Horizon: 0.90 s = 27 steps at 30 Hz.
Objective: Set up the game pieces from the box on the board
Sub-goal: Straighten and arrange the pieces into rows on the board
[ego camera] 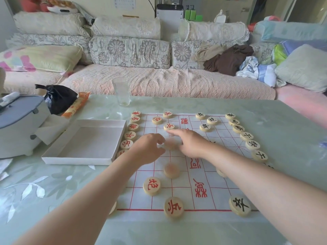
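Between left hand (150,147) (half-curled, grip unclear) and right hand (191,144) (fingers straight, empty): blurred piece (170,144), best centred squarely on a board (180,181) crossing.

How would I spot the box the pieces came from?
Look at the green table, then the red-lined board on it. Just left of the board lies the box: white, shallow and empty, unlike the grey container and black bag beside it.
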{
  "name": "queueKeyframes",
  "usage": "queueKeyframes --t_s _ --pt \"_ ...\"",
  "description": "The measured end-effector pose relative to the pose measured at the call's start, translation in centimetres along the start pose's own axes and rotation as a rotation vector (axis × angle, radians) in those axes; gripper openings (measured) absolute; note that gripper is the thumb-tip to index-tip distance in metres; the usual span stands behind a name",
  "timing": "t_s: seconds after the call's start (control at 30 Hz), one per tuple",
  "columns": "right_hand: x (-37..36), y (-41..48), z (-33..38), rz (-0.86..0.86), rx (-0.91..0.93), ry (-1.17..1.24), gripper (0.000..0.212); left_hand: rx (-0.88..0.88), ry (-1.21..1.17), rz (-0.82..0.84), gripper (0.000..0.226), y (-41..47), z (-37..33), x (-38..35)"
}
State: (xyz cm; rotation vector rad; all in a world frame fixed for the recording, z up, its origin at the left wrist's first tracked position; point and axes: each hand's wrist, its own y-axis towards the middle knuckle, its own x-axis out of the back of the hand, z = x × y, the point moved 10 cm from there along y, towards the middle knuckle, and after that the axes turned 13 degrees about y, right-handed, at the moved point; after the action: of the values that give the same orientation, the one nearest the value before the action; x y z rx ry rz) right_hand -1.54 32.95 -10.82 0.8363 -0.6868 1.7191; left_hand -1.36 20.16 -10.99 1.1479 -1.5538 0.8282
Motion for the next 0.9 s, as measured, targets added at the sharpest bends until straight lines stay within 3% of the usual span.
queueKeyframes --t_s 0.1,0.3,0.47,0.77,0.9 --pt "0.2 0.3 0.1 -0.023 0.031 0.026 0.064 -0.002 -0.038 0.007 0.033 0.8 0.2 -0.5" --pt "0.0 0.4 -0.6 -0.045 0.007 0.010 0.073 -0.013 -0.035 -0.011 0.044 1.4 0.7 -1.0" --pt "-0.3 0.8 -1.0 -0.051 -0.015 0.018 0.048 -0.033 -0.027 -0.032 0.041 1.4 0.5 -1.1" --pt "-0.5 0.6 -1.0 -0.042 -0.048 0.029 0.029 0.005 -0.028 -0.053 0.036 1.7 0.1 -1.2" --pt "-0.4 0.5 -0.9 -0.046 -0.061 0.046 0.032 0.017 -0.013 -0.048 0.036 1.7 -0.1 -1.1"
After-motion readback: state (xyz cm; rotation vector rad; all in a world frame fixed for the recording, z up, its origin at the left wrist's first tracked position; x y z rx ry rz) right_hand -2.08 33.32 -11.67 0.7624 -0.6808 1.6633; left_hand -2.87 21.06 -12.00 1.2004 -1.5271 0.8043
